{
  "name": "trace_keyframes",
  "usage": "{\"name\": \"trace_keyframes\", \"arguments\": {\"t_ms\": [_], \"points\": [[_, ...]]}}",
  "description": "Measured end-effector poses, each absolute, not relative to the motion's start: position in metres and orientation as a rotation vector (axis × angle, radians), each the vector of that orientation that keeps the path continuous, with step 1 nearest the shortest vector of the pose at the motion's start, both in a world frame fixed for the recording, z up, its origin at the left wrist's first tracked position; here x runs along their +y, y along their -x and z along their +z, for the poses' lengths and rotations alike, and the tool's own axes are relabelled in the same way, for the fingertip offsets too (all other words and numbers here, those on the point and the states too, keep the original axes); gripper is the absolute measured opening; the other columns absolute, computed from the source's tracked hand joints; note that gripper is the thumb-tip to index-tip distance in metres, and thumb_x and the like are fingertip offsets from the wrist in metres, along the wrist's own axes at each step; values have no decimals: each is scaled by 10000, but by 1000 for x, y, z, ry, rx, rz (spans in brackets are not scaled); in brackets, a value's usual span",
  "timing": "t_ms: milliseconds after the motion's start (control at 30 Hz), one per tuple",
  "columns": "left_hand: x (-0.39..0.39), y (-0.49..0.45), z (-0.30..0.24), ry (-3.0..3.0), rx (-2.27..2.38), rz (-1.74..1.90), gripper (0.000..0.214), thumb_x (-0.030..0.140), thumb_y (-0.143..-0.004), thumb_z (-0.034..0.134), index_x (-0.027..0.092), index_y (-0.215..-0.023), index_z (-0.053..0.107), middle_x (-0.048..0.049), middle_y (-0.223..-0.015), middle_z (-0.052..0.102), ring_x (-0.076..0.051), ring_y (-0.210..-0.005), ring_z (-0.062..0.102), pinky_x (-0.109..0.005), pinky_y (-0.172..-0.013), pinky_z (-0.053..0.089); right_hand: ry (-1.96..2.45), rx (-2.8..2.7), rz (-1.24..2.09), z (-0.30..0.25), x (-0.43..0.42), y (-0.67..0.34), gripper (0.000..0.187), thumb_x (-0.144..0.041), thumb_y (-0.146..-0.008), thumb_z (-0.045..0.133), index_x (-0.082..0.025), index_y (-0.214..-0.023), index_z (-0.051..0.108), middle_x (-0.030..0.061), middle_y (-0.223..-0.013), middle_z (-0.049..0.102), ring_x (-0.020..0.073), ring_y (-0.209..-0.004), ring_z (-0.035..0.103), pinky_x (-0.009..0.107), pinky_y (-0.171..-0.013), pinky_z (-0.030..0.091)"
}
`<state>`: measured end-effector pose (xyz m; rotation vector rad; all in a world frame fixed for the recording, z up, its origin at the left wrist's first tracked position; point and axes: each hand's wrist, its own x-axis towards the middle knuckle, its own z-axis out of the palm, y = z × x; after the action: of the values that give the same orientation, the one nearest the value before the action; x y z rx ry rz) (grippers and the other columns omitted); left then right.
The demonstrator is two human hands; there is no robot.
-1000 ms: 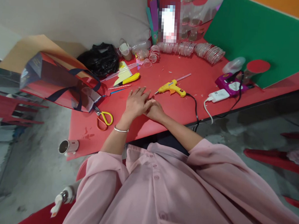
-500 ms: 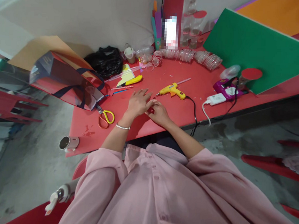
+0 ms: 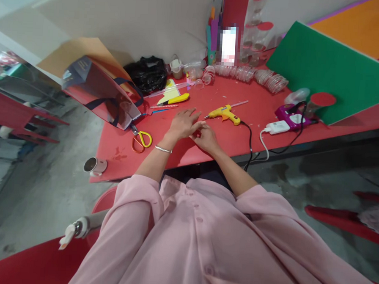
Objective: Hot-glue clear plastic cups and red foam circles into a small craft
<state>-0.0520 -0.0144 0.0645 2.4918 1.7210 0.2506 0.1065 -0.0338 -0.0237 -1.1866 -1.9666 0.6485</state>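
My left hand [image 3: 183,123] lies flat on the red table [image 3: 119,149], fingers stretched out and apart, its fingertips over my right hand [image 3: 206,137]. My right hand rests on the table beside it with fingers curled in; what they hold, if anything, is hidden. A silver bangle sits on my left wrist. A yellow glue gun [image 3: 224,114] lies just beyond my hands, its black cord running off the near edge. Scissors [image 3: 141,139] with yellow and orange handles lie to the left.
A red gift bag [image 3: 99,95] lies on its side at the left, a black plastic bag [image 3: 147,74] behind it. A yellow utility knife [image 3: 175,99], clear plastic lids [image 3: 253,73], a green board [image 3: 323,68], a purple device [image 3: 289,113], a white adapter [image 3: 277,126] and a metal cup [image 3: 94,166] surround me.
The camera has tilted and shifted, so the table sits further right in view. Both hands stay together at the same spot on the table, with only small finger movements.
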Motion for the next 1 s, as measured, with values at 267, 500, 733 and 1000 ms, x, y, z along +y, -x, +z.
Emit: {"name": "trace_keyframes", "arguments": {"t_ms": [267, 500, 733, 1000], "points": [[-18, 52, 70, -2483, 1731, 277, 953, 779, -1044, 443, 207, -1784, 261, -208, -1847, 231, -422, -1669, 357, -634, -1348, 254, 1192, -1924, 687, -20, -36, -107, 172, -338, -930, 730, -212, -1040, 769, 92, -970, 774, 256, -950, 683, 401, -882, 558], [-19, 64, 77, -2349, 1529, 556, 1141, 958, -919, 421, 259, -1792, 193, -202, -1868, 157, -365, -1741, 187, -622, -1381, 175, 1133, -1909, 686, -17, -40, -111, 256, -329, -941, 735, -229, -1170, 795, 108, -1110, 813, 278, -1037, 706, 435, -950, 569], [-9, 85, 84, -1837, 1331, 988, 985, 913, -988, 122, 306, -1714, 396, -160, -1809, 369, -305, -1618, 481, -536, -1301, 402, 1117, -1881, 745, -22, -38, -110, 359, -335, -968, 686, -230, -1300, 776, 117, -1230, 813, 287, -1159, 722, 485, -1090, 546], [-5, 109, 76, -1103, 1293, 1385, 1064, 895, -964, -42, 244, -1455, 641, -192, -1525, 683, -288, -1350, 721, -448, -1043, 613, 1084, -1745, 507, 32, -37, -113, 466, -351, -1092, 428, -249, -1469, 683, 131, -1462, 724, 307, -1397, 634, 556, -1249, 457]]}}
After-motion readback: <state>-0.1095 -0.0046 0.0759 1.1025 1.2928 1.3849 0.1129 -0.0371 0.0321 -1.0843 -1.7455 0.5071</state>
